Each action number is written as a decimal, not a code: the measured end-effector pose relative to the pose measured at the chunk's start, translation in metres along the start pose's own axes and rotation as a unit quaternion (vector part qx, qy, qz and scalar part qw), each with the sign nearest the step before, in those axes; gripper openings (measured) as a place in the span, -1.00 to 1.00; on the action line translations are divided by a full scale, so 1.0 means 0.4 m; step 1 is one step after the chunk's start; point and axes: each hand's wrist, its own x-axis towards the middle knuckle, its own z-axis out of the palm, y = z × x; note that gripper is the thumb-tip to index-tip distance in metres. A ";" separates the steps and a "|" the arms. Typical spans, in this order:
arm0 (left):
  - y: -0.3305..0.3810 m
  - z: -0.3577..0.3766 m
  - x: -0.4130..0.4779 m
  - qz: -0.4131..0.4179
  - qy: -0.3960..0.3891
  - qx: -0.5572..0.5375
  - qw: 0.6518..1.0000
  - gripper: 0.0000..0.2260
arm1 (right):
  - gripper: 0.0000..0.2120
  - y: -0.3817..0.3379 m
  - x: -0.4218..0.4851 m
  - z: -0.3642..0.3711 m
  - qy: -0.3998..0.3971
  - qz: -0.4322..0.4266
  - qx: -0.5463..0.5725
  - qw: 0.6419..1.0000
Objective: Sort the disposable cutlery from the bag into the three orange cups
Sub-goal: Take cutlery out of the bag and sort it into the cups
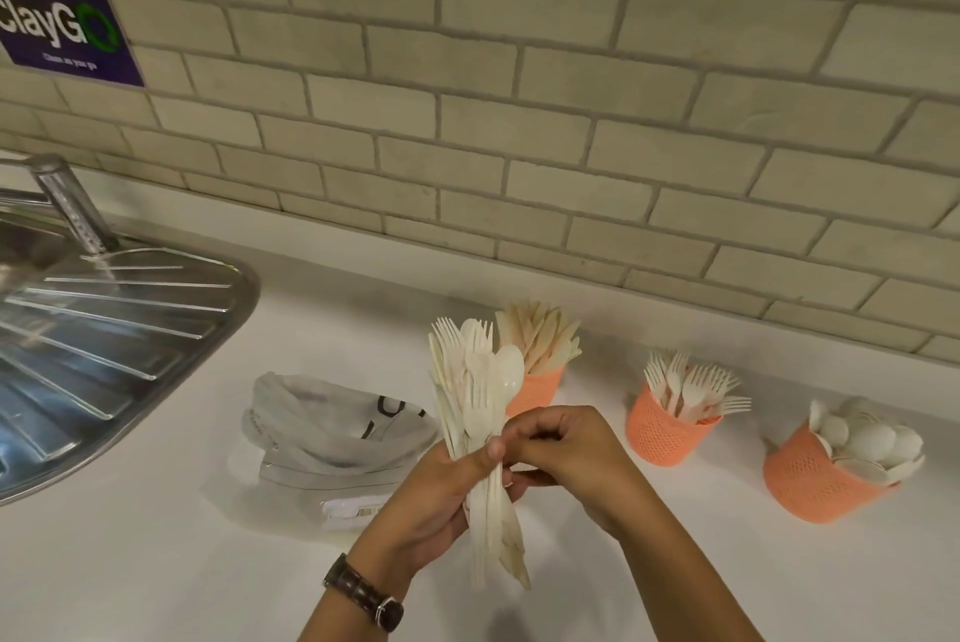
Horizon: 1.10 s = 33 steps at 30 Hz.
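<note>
Down at the bottom edge, a wristwatch (363,594) on the left wrist, and just above it the left hand (441,501) is wrapped round a fat bundle of cutlery (478,392), thumb across the front, heads fanned upward above the counter (156,563). The right hand (566,459) is in tight against the handles, fingers curled, pinching at one piece, though which one I can't tell from here. Forks and spoons are plainly mixed in that fan. My call for this step: ease the left grip just enough for one piece to slide, draw it straight up along its length so the tines don't snag a neighbour, read its head, then carry it across. Count time! One crumpled grey bag (332,438) lies on the counter just left of the hands. There are three orange cups: the knife cup (535,392) directly behind the bundle, the fork cup (660,433) to its right, and the spoon cup (810,485) furthest right, nearest the counter's front. All three are already crowded, too packed for a piece-by-piece tally, and the bundle is the same. I judge the sort well along, with this handful left. One steel sink drainer (104,329) and one tap (67,199) sit off left, and one dark poster (57,17) hangs on the tiled wall.
</note>
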 end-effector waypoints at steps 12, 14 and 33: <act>-0.009 -0.049 0.004 -0.001 0.157 -0.076 0.985 -0.80 | -0.86 0.025 0.051 -0.007 0.056 0.040 0.075 0.995; -0.004 -0.049 0.004 0.006 0.165 -0.088 0.982 -0.77 | -0.91 0.011 0.067 -0.013 0.090 0.013 0.120 0.989; 0.002 -0.065 0.009 0.034 0.143 -0.021 0.989 -0.78 | -0.84 0.070 0.300 -0.054 0.266 -0.015 -0.183 0.946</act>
